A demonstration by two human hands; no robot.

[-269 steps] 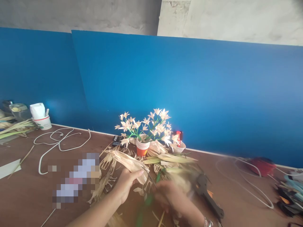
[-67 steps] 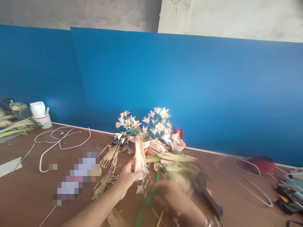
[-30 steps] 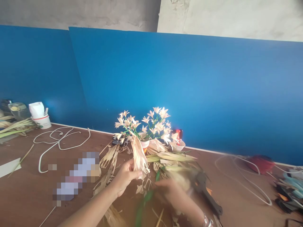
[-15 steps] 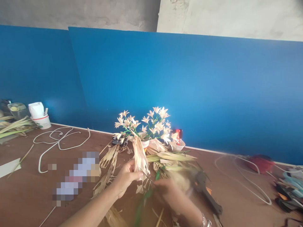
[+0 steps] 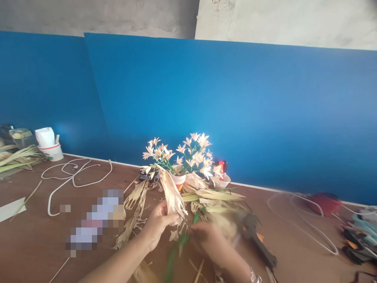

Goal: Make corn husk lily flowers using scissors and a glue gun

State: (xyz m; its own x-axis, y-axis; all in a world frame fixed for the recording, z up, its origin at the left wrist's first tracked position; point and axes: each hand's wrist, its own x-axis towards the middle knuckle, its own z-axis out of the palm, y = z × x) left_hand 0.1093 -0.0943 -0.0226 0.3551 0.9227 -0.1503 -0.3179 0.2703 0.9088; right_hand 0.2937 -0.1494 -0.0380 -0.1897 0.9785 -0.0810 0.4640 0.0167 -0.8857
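A dried corn husk with a ragged lower edge is pinched near its bottom by my left hand, the thumb lying across it. My right hand is closed and blurred, just right of the husk. A thin dark pointed tool sticks out from its fingertips and meets the husk's lower edge; its kind is hard to make out. Behind the husk, pale star-shaped flowers on green stems stand in a paper cup. A green strip hangs below the hands, blurred.
Loose husks lie around the hands. A dark glue gun rests to the right, a small white bowl behind. White cables and a white tub are at the left. A red object sits far right. A blue panel bounds the table.
The husk's upper end has tilted left, so more of the paper cup shows. Both hands stay in nearly the same place.
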